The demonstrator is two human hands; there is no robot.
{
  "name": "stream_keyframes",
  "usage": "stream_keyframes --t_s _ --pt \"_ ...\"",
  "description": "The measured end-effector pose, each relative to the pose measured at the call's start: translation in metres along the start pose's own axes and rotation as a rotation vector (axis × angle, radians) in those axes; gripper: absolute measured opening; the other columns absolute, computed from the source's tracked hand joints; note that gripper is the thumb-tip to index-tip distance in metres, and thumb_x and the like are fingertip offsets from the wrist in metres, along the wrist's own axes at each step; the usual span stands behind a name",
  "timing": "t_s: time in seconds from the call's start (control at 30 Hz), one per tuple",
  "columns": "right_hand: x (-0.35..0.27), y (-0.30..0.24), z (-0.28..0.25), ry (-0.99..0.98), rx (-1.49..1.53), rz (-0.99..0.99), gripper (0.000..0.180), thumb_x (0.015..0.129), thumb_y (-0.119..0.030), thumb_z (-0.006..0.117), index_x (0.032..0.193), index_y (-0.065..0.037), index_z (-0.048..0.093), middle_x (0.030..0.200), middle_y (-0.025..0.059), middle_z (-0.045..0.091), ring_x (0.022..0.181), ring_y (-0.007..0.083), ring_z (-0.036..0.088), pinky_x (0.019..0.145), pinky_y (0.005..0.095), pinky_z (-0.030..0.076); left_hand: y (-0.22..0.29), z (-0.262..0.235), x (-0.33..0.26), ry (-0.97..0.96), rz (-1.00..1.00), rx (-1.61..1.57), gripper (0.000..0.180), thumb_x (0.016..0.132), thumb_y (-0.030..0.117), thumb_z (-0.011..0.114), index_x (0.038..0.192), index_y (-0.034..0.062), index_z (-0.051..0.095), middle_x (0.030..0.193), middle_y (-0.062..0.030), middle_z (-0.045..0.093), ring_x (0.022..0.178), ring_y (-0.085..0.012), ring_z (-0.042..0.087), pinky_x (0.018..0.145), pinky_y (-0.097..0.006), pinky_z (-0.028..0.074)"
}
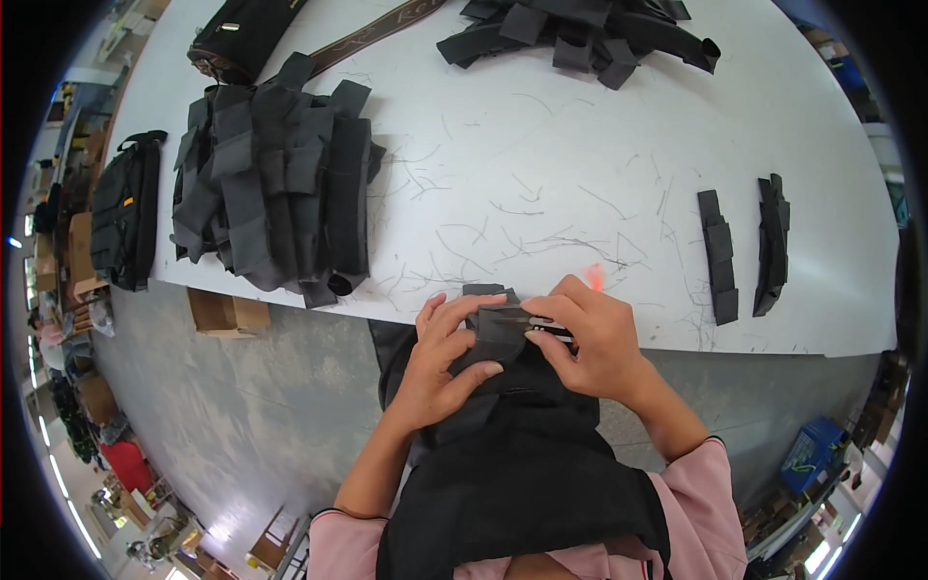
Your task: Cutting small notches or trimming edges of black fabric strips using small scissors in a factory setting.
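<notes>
At the near edge of the table, a dark grey fabric piece is held up in front of my body. My left hand grips it from the left, fingers over its top and thumb below. My right hand is closed around small metal thread snips, whose tips point left and lie against the fabric. Whether the blades are apart is too small to make out.
A large pile of dark grey fabric pieces lies left, beside a black backpack. Another pile is at the back. Two strips lie right. Loose threads litter the white table. A cardboard box stands below.
</notes>
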State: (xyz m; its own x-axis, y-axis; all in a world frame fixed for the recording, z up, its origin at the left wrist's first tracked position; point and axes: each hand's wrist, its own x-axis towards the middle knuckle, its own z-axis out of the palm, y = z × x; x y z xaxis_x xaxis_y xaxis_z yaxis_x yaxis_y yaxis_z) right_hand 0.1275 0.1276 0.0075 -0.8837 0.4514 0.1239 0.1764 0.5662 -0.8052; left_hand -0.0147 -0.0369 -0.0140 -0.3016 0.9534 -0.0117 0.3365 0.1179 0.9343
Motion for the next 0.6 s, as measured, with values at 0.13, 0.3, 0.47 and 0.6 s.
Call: stream_keyframes --t_s 0.13,0.3,0.47,0.6 --pt "0.009 0.004 -0.005 -0.141 -0.013 -0.111 0.027 0.071 -0.005 0.069 0.096 -0.010 0.062 0.079 0.0042 0.053 0.062 0.0205 0.056 0.052 0.0298 0.041 0.001 -0.001 0.000 -0.040 0.007 -0.016 0.029 0.072 0.012 0.072 0.072 0.0046 0.044 0.129 -0.0119 0.053 0.118 -0.0276 0.048 0.107 -0.050 0.015" --pt "0.001 0.009 0.013 -0.200 0.610 0.121 0.024 0.075 0.001 0.065 0.097 -0.008 0.061 0.077 0.0030 0.051 0.064 0.0127 0.053 0.056 0.0272 0.042 0.002 0.002 -0.001 -0.040 0.032 -0.042 0.027 0.072 0.012 0.072 0.073 0.0048 0.045 0.126 -0.0105 0.054 0.118 -0.0274 0.048 0.107 -0.050 0.016" --pt "-0.022 0.010 0.025 0.062 0.626 0.093 0.027 0.073 0.004 0.067 0.098 -0.003 0.059 0.080 0.0058 0.055 0.070 0.0131 0.054 0.067 0.0261 0.046 0.001 0.003 0.006 -0.059 0.061 -0.044 0.021 0.072 0.010 0.071 0.082 0.0051 0.054 0.125 -0.0077 0.054 0.117 -0.0255 0.048 0.107 -0.049 0.014" --pt "-0.020 0.010 0.034 0.236 0.266 -0.130 0.036 0.066 0.005 0.070 0.099 -0.003 0.058 0.073 0.0085 0.056 0.062 0.0161 0.053 0.060 0.0230 0.044 0.003 0.016 0.012 -0.027 0.043 0.061 0.021 0.071 0.006 0.070 0.088 0.0064 0.057 0.121 -0.0054 0.055 0.114 -0.0239 0.050 0.106 -0.049 0.014"
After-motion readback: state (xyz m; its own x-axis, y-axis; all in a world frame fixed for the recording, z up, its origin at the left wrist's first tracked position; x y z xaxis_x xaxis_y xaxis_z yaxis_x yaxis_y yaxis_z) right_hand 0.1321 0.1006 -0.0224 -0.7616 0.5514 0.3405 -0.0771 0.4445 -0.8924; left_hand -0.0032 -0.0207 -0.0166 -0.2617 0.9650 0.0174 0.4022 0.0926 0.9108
